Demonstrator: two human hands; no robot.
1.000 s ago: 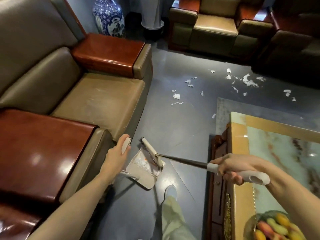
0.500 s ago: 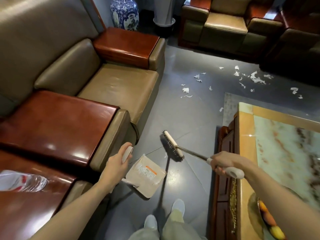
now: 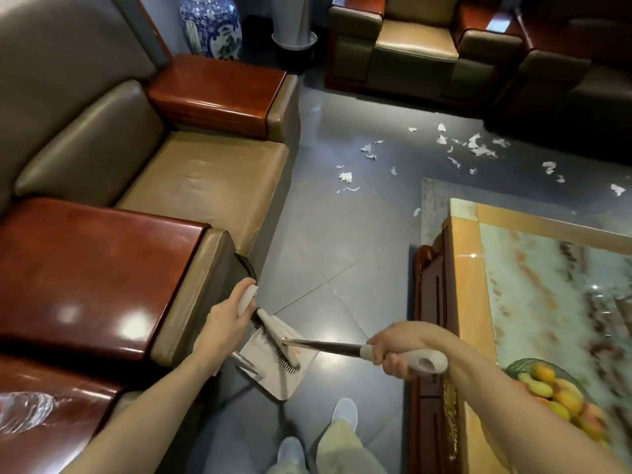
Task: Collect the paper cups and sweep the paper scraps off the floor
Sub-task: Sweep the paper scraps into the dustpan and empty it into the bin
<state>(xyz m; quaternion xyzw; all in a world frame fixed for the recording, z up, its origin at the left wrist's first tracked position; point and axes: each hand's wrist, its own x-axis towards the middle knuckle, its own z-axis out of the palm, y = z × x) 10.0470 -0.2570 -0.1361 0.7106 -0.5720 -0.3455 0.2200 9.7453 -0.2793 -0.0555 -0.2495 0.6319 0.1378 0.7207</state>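
Sweeping is in hand: the left hand [image 3: 224,321] grips the dustpan [image 3: 277,384], the right hand [image 3: 396,350] grips the broom [image 3: 273,331], its head inside it; the paper scraps [image 3: 478,150] lie well beyond both grips, so reaching them probably comes next.

- Grey tiled floor [image 3: 342,251] across the centre.
- Brown leather sofa [image 3: 205,186] with glossy wooden armrests, left.
- Marble-topped table [image 3: 547,285], lower right.
- Blue-and-white vase [image 3: 210,25], top.
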